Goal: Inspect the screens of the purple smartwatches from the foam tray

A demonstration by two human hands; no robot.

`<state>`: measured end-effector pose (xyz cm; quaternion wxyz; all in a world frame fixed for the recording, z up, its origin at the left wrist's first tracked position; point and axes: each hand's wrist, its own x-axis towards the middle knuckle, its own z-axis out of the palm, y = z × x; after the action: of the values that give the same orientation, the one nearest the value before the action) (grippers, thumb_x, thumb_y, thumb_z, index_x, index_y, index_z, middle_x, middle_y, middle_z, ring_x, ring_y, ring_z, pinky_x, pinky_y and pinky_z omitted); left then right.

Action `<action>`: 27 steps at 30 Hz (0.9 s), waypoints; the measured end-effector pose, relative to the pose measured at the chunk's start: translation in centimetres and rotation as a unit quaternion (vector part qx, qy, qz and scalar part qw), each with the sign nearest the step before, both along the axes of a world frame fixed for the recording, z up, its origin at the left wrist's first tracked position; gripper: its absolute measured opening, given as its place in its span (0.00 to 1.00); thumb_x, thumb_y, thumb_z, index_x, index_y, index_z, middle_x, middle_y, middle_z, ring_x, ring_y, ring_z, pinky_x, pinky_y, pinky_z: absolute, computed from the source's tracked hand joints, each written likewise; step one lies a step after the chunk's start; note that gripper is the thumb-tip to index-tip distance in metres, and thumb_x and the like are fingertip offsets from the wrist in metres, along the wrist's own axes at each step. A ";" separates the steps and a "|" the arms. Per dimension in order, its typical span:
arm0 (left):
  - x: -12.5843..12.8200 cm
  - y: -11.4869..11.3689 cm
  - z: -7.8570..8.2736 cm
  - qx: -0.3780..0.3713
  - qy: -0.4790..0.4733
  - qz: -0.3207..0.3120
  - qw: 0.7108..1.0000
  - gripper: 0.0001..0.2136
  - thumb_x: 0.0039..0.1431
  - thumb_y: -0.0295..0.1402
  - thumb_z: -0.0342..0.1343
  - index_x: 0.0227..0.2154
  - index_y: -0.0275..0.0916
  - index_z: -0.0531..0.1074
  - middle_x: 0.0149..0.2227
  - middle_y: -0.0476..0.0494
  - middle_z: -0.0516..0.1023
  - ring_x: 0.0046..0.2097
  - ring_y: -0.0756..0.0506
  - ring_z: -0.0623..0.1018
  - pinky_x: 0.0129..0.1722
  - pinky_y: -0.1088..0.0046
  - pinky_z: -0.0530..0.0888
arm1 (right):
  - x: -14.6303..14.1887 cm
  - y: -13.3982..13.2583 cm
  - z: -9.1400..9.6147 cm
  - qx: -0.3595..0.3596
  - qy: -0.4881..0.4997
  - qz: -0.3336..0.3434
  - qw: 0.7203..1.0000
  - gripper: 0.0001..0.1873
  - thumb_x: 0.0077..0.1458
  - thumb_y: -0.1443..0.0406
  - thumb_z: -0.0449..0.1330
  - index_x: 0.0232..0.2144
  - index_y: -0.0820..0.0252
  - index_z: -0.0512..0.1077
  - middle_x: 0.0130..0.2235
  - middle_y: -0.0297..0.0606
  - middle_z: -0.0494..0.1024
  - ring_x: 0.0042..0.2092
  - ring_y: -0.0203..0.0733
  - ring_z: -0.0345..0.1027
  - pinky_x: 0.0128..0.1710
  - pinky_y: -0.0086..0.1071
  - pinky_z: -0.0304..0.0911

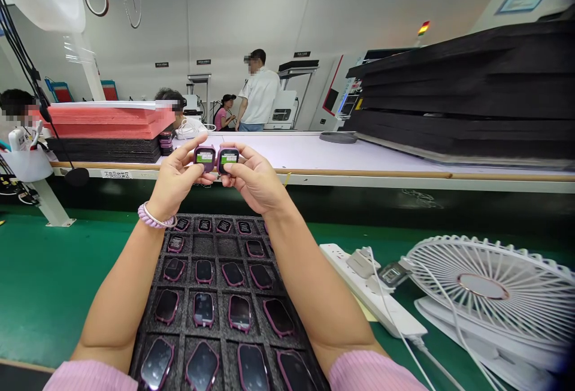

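In the head view, both forearms stretch forward over the two sides of the black foam tray (230,247). The left hand (176,176) and right hand (251,176) are raised past the tray's far edge, wrists bent inward, fingertips nearly meeting. The left hand pinches the left watch (205,157) between thumb and fingers, index finger lifted along its top; the right hand grips the right watch (229,155) the same way, its thumb lying over the lower screen. Neither grip is wider than the casing it has hold of.

Two watches are held, side by side, and eighteen strapless purple watches (204,309) can be counted in the tray. One fan (483,286) and one power strip (399,314) are to the tray's right.

Both held watches face their lit screens toward the wearer; their long axes look about upright, though fingers cover the edges. Those in the tray lie face up, long axes mostly running near to far, several slanted.
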<state>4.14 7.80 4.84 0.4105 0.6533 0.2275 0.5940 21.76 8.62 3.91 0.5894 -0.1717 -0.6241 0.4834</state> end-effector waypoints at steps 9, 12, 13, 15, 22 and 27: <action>0.1 0.1 0.0 0.004 0.004 0.003 1.000 0.29 0.51 0.25 0.56 0.59 0.40 0.72 0.39 0.46 0.80 0.31 0.50 0.82 0.35 0.76 0.82 | 0.0 -0.1 0.0 0.004 0.005 0.008 1.000 0.27 0.46 0.64 0.70 0.49 0.60 0.68 0.33 0.29 0.74 0.26 0.32 0.66 0.27 0.27 0.63; 0.1 0.0 0.0 0.000 -0.008 -0.003 1.000 0.30 0.49 0.24 0.55 0.58 0.39 0.73 0.39 0.47 0.80 0.30 0.51 0.82 0.35 0.77 0.82 | 0.0 -0.1 0.0 0.006 0.006 0.013 1.000 0.27 0.46 0.64 0.70 0.49 0.59 0.68 0.33 0.29 0.75 0.27 0.32 0.66 0.28 0.27 0.64; 0.2 0.0 0.1 0.000 -0.010 -0.005 1.000 0.30 0.48 0.24 0.55 0.58 0.39 0.73 0.39 0.47 0.80 0.30 0.51 0.82 0.34 0.77 0.82 | 0.0 -0.1 0.0 0.007 0.005 0.013 1.000 0.27 0.46 0.64 0.70 0.49 0.59 0.68 0.34 0.29 0.75 0.27 0.32 0.66 0.28 0.28 0.64; 0.2 0.0 0.1 0.001 -0.011 -0.007 1.000 0.30 0.48 0.24 0.56 0.58 0.39 0.73 0.39 0.47 0.80 0.31 0.51 0.82 0.35 0.77 0.82 | 0.0 -0.2 0.0 0.007 0.003 0.012 1.000 0.28 0.46 0.64 0.70 0.49 0.59 0.68 0.34 0.29 0.75 0.27 0.33 0.67 0.28 0.28 0.65; 0.0 0.2 -0.1 0.012 -0.008 -0.010 1.000 0.29 0.51 0.25 0.59 0.58 0.40 0.73 0.40 0.46 0.80 0.31 0.51 0.82 0.35 0.77 0.82 | 0.1 0.0 0.0 0.005 -0.001 0.007 1.000 0.28 0.46 0.64 0.68 0.50 0.59 0.68 0.33 0.29 0.75 0.27 0.34 0.67 0.29 0.29 0.65; 0.1 0.1 -0.1 0.018 0.000 -0.005 1.000 0.27 0.53 0.27 0.61 0.58 0.40 0.73 0.40 0.46 0.80 0.31 0.50 0.82 0.35 0.76 0.82 | 0.1 0.0 0.0 -0.001 0.005 0.014 1.000 0.28 0.46 0.64 0.69 0.50 0.59 0.68 0.35 0.30 0.76 0.27 0.33 0.67 0.29 0.29 0.66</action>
<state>4.19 7.93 4.69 0.4011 0.6618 0.2135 0.5963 21.83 8.60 3.86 0.5857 -0.1612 -0.6225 0.4933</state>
